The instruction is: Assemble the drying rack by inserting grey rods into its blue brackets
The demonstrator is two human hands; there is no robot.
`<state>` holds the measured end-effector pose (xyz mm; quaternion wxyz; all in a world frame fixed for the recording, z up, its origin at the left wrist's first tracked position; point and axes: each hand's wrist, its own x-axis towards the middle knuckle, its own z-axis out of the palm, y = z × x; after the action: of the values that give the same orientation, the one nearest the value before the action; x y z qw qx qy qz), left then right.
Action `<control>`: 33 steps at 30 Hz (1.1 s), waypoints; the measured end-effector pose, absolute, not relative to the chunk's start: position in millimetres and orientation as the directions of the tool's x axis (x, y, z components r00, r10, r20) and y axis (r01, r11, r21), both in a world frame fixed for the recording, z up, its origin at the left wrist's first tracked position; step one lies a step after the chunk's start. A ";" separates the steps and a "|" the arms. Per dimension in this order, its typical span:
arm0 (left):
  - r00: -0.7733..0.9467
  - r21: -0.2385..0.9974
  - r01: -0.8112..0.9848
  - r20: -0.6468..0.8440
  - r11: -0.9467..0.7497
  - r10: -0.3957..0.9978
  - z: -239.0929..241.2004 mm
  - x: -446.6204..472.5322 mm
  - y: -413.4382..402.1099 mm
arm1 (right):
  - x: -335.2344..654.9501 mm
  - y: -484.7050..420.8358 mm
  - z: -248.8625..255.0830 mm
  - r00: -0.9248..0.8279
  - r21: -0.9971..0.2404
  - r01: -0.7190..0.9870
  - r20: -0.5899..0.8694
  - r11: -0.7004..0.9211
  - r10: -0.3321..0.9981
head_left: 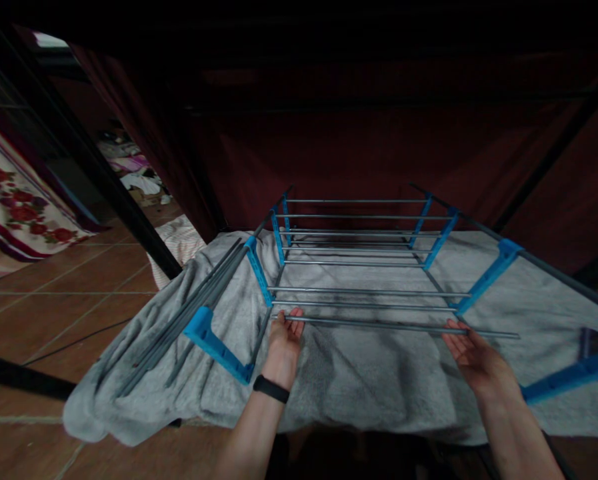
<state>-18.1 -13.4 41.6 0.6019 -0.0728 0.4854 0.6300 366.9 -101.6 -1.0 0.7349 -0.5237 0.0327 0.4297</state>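
Observation:
A thin grey metal rod (373, 324) runs level between my two hands, with its right end sticking out past the fingers. My left hand (286, 330) is closed on it near its left end, palm up. Farther right, my right hand (471, 350) grips the same rod between thumb and fingers. Just beyond it stands a rack frame of blue plastic brackets (260, 272) joined by grey crossbars (363, 265). Nearest me, one blue bracket (219, 347) leans on the left and another blue bracket (569, 373) on the right.
Several loose grey rods (193, 313) lie bundled at the left on a grey blanket (369, 380). Dark posts (113, 193) and a dark red curtain (329, 153) surround the surface. A dark flat device (596, 341) lies at the right. Brown tiles (39, 313) cover the floor.

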 end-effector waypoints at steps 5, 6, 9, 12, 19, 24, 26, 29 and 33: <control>-0.324 0.536 -0.834 -0.667 0.129 0.671 43.9 -22.7 -10.9 | 374.9 -103.8 -3.7 0.645 -0.742 -0.663 -0.499 0.100 0.578; -0.329 0.536 -0.835 -0.665 0.122 0.670 44.7 -23.5 -10.3 | 376.1 -104.2 -5.0 0.650 -0.745 -0.660 -0.496 0.103 0.576; -0.323 0.530 -0.840 -0.659 0.116 0.679 46.6 -24.8 -8.9 | 377.7 -104.6 -8.8 0.664 -0.758 -0.642 -0.476 0.113 0.576; -0.301 0.520 -0.844 -0.660 0.130 0.689 46.9 -23.2 -8.7 | 375.7 -104.0 -10.4 0.666 -0.765 -0.633 -0.461 0.119 0.586; -0.230 0.502 -0.840 -0.672 0.205 0.704 45.0 -4.1 -16.9 | 363.2 -100.9 -5.2 0.644 -0.761 -0.642 -0.474 0.088 0.600; -0.180 0.518 -0.816 -0.650 0.256 0.739 37.7 11.3 -29.6 | 354.8 -98.7 -5.8 0.622 -0.750 -0.657 -0.485 0.073 0.615; -0.146 0.531 -0.799 -0.627 0.283 0.765 32.4 15.5 -34.2 | 351.1 -98.1 -8.0 0.609 -0.752 -0.654 -0.466 0.076 0.642; -0.089 0.535 -0.781 -0.606 0.323 0.790 25.3 21.1 -39.2 | 343.9 -96.9 -9.6 0.586 -0.751 -0.657 -0.452 0.068 0.673; -0.007 0.529 -0.759 -0.589 0.380 0.808 21.5 28.5 -43.1 | 333.6 -95.2 -6.9 0.555 -0.739 -0.671 -0.445 0.062 0.703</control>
<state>28.5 -43.1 21.5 0.7041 0.0278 0.4405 0.5563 333.6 -95.2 -6.9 0.7284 -0.4970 -0.0161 0.4713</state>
